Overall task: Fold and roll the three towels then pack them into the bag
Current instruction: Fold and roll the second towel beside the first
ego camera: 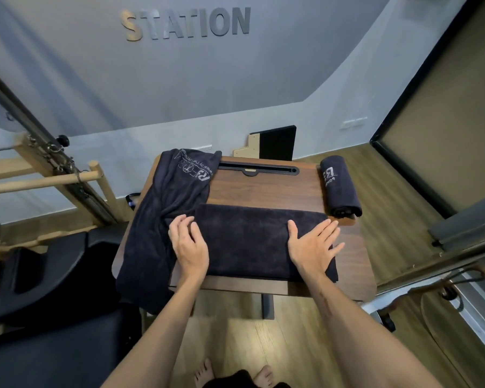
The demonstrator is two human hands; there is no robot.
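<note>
So the folded towel (261, 242) is lying flat across the near part of the table (266, 189), a long strip running left to right. The left hand (189, 243) sits at its left end with fingers a bit bent, touching the fabric, not gripping anything as far as I can see. The right hand (310, 247) is spread wide open and flat on the right end, just pressing down.

Looks to me like the fold is done and the roll is next. What could go wrong: the left end of the strip lies right against the loose towel (163, 219), so rolling from that side could drag that one into the roll. The near edge is also close to the table edge, so a sloppy push could slide it off. And if the layers shift while rolling you get a lopsided cone instead of a neat tube.

Count: three towels total. One rolled towel (340, 189) on the far right of the table, already done. One folded under the hands. One loose, draped over the left side of the table and hanging down past the edge. Two hands, one table. No bag that I can spot, so packing is well off yet
</note>
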